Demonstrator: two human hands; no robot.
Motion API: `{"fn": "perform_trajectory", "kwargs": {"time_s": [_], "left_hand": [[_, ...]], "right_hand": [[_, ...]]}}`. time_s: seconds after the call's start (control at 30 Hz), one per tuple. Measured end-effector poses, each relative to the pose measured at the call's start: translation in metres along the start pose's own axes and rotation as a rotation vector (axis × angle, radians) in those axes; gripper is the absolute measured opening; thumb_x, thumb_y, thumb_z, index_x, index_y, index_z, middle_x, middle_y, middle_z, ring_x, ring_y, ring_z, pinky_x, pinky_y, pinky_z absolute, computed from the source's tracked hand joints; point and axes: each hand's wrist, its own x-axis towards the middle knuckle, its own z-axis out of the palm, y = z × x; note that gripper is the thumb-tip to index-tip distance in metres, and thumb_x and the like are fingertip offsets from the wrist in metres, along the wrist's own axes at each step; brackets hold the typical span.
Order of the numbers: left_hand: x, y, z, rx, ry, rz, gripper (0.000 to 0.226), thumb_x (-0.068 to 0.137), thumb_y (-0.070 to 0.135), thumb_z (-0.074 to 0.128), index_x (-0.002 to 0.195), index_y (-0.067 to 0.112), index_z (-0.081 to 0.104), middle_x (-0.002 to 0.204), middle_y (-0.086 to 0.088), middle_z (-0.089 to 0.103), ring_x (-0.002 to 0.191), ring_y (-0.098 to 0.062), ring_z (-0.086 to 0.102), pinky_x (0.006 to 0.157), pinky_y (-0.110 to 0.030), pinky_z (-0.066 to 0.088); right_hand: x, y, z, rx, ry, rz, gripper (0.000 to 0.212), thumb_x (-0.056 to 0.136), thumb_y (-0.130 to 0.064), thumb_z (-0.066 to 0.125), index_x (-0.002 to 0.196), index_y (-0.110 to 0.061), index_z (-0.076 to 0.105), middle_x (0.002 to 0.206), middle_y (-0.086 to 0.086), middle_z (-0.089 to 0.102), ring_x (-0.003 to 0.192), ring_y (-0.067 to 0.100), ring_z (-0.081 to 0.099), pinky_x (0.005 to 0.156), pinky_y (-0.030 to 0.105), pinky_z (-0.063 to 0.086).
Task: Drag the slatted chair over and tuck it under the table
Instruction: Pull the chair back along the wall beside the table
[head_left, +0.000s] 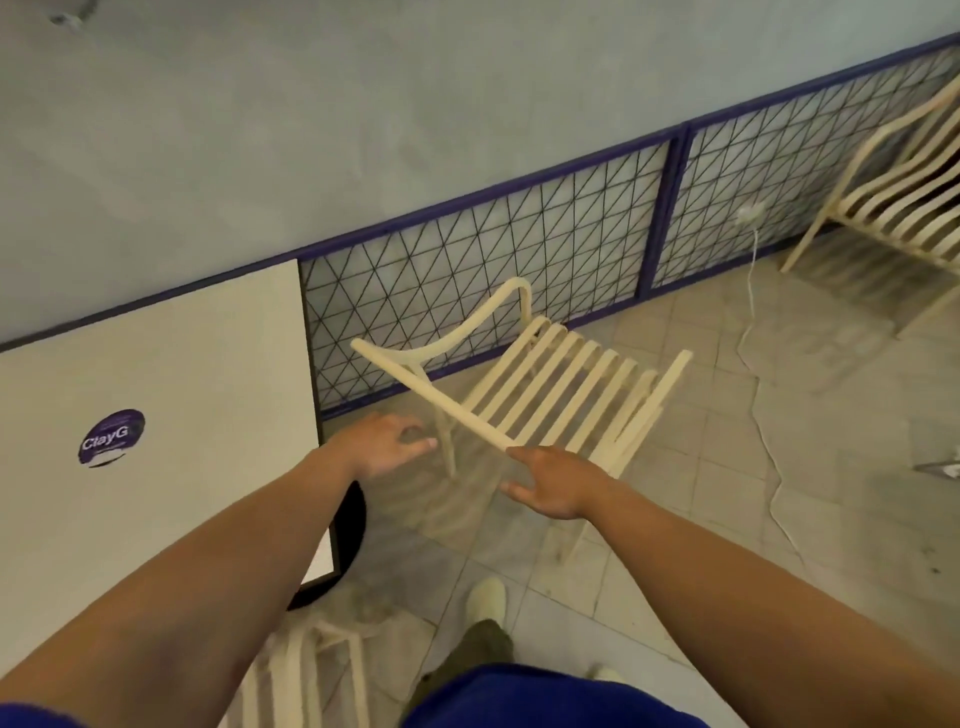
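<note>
A cream slatted chair (550, 384) stands on the tiled floor just right of the white table (171, 395), its top rail towards me and its seat slats running away towards the fence. My left hand (382, 447) hovers open just below the rail's left part, fingers spread, apart from the wood. My right hand (550, 486) is open beside the rail's near end, its index fingertip at or touching that end. Neither hand grips the chair.
A purple-framed wire fence (467, 291) runs along the wall behind the chair. Another slatted chair (898, 192) stands at the far right, and a third chair's frame (322, 670) sits by my legs. A white cable (753, 322) trails over cracked tiles.
</note>
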Motion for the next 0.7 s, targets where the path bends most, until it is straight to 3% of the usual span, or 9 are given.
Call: {"fn": "perform_trajectory", "kwargs": {"time_s": [0.13, 0.3, 0.5, 0.7], "left_hand": [[0.053, -0.02, -0.024, 0.046, -0.021, 0.089, 0.067, 0.093, 0.065, 0.052, 0.147, 0.026, 0.047, 0.151, -0.003, 0.047, 0.136, -0.022, 0.045, 0.109, -0.039, 0.038], [0.115, -0.052, -0.057, 0.198, -0.05, 0.165, 0.068, 0.093, 0.049, 0.063, 0.152, 0.027, 0.038, 0.156, -0.001, 0.038, 0.139, -0.023, 0.039, 0.11, -0.039, 0.035], [0.191, -0.097, -0.081, 0.374, -0.169, 0.234, 0.073, 0.087, 0.031, 0.072, 0.15, 0.04, 0.037, 0.148, 0.004, 0.047, 0.13, -0.02, 0.047, 0.106, -0.038, 0.041], [0.237, -0.113, -0.077, 0.484, -0.19, 0.345, 0.069, 0.084, 0.023, 0.071, 0.141, 0.051, 0.046, 0.139, 0.01, 0.055, 0.124, -0.018, 0.052, 0.1, -0.03, 0.041]], "right_hand": [[0.04, -0.006, -0.001, 0.028, 0.004, 0.072, 0.066, 0.099, -0.051, 0.045, 0.154, -0.018, 0.027, 0.15, 0.011, 0.043, 0.129, 0.029, 0.047, 0.103, 0.041, 0.042], [0.096, -0.026, -0.006, 0.049, 0.011, 0.13, 0.067, 0.099, -0.048, 0.046, 0.154, -0.018, 0.026, 0.151, 0.008, 0.042, 0.129, 0.028, 0.047, 0.102, 0.039, 0.042], [0.17, -0.047, -0.005, 0.057, -0.028, 0.142, 0.071, 0.097, -0.046, 0.05, 0.154, -0.018, 0.02, 0.149, 0.009, 0.043, 0.124, 0.031, 0.05, 0.097, 0.047, 0.047], [0.224, -0.048, 0.001, 0.092, -0.083, 0.174, 0.076, 0.095, -0.027, 0.054, 0.157, -0.019, 0.01, 0.143, 0.011, 0.047, 0.117, 0.033, 0.053, 0.093, 0.046, 0.049]]}}
